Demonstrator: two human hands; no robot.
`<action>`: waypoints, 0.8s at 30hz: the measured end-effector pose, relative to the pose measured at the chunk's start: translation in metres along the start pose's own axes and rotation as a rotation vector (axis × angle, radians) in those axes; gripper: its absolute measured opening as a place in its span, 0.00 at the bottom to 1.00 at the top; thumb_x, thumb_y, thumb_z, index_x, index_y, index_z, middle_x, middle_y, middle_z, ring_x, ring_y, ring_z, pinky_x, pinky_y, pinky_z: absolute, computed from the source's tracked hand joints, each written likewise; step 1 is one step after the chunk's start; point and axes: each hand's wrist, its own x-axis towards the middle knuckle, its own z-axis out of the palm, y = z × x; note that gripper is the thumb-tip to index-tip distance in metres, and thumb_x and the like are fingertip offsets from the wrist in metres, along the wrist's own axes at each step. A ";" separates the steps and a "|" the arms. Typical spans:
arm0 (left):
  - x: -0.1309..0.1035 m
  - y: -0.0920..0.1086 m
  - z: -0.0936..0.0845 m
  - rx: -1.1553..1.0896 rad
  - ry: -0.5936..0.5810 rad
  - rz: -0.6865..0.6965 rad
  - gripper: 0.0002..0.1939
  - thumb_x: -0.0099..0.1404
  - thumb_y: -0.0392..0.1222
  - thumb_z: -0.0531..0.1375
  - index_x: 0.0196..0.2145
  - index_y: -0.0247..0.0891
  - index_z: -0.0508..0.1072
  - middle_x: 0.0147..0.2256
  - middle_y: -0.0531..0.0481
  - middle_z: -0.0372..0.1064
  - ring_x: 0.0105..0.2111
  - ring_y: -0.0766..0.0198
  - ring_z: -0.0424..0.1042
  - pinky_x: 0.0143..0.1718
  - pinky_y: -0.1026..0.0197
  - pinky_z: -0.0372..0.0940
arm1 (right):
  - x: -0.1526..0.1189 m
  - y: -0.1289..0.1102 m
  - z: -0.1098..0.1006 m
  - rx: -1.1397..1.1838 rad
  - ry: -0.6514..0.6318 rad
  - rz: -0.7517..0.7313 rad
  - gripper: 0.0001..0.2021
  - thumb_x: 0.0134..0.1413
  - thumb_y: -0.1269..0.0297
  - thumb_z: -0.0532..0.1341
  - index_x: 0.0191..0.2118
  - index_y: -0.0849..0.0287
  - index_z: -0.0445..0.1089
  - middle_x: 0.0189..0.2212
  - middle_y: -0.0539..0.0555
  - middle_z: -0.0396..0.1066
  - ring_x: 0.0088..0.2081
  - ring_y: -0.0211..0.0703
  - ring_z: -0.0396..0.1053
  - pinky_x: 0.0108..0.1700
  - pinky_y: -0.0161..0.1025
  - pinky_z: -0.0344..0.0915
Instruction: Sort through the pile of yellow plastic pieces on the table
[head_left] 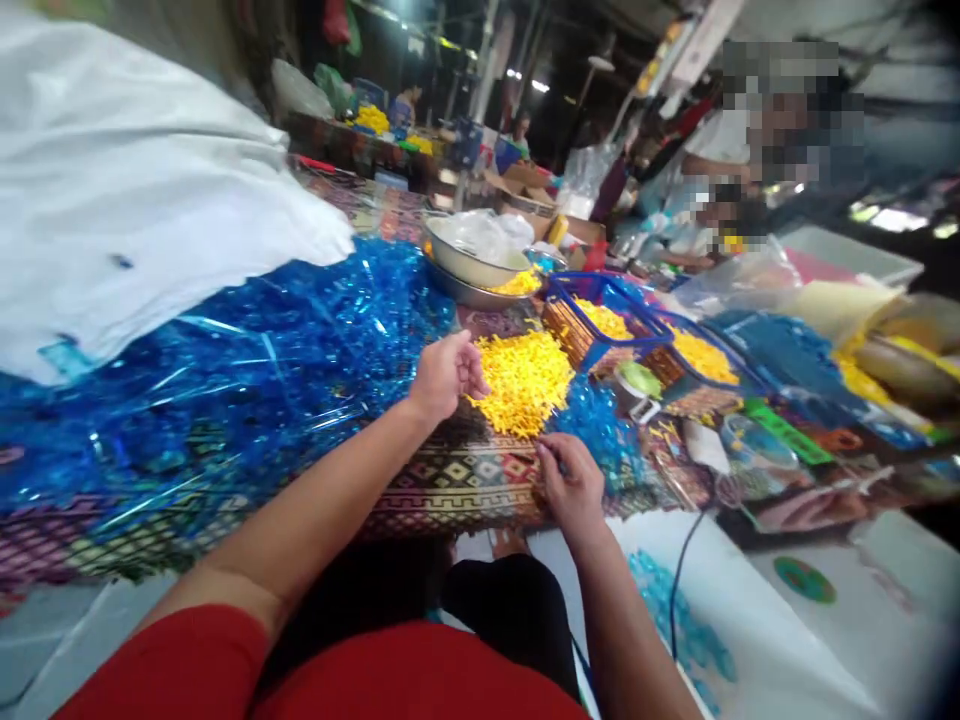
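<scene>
A heap of small yellow pieces (523,382) lies on the patterned mat (450,480) in front of me. My left hand (448,375) is at the heap's left edge, its fingers curled; whatever they may hold is hidden. Just below the heap's right side is my right hand (571,478), thumb and index finger pinched together, and anything between them is too small to make out. Shiny blue plastic wrappers (300,345) cover the mat on the left, with a smaller blue pile (600,425) beside the heap on the right.
A white sack (135,190) fills the upper left. Behind the heap stands a metal basin (476,262) with plastic bags. Blue-rimmed baskets (577,345) of yellow pieces, a small cup of something green (637,385) and a cable (679,580) are at the right. People sit farther back.
</scene>
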 end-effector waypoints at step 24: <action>-0.016 -0.027 -0.008 0.876 -0.046 0.416 0.24 0.62 0.54 0.46 0.19 0.37 0.67 0.20 0.48 0.65 0.23 0.66 0.62 0.26 0.63 0.53 | -0.005 0.001 0.027 -0.441 -0.346 -0.187 0.11 0.57 0.61 0.51 0.36 0.59 0.68 0.33 0.57 0.67 0.39 0.45 0.64 0.44 0.44 0.65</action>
